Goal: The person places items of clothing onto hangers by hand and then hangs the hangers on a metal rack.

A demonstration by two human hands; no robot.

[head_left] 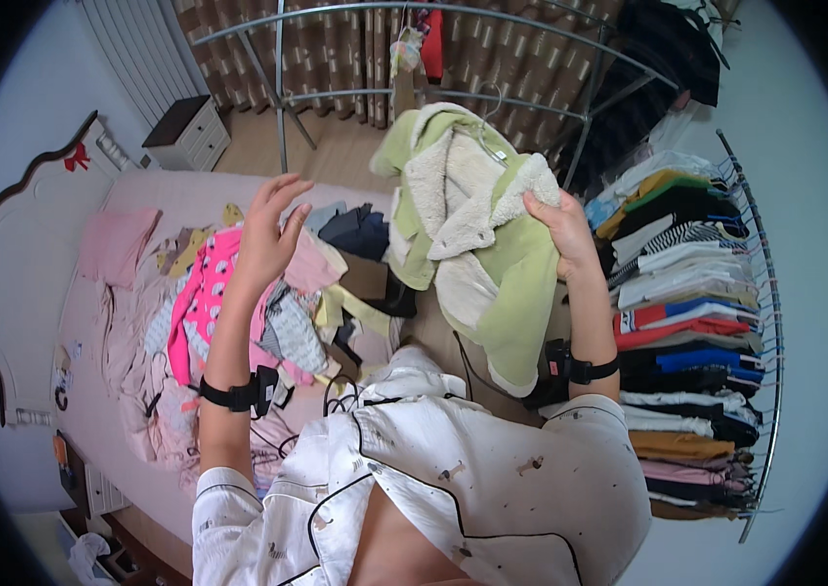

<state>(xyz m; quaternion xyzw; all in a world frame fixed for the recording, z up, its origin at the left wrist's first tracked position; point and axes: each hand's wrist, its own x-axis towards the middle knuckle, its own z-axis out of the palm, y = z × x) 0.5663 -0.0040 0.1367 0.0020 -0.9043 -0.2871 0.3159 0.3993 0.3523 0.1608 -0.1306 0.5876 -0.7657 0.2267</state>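
A light green jacket with cream fleece lining [516, 283] hangs in front of me, its front partly open and the fleece collar folded outward. My right hand [566, 232] grips its fleece edge on the right side, thumb on top. Inside the neck a pale hanger [494, 146] shows, its hook up near the lower bar of a metal rack; whether it is hooked on is hard to tell. Raised to the left of the jacket, my left hand [275, 230] is empty, fingers apart, above the clothes on the bed.
Loose clothes, among them a bright pink dotted garment [201, 308], lie piled on the pink bed [140, 186]. At right a rail [765, 244] carries several hung garments. The curved metal rack [355, 95] stands before brown curtains [336, 54]. A white nightstand [201, 137] sits far left.
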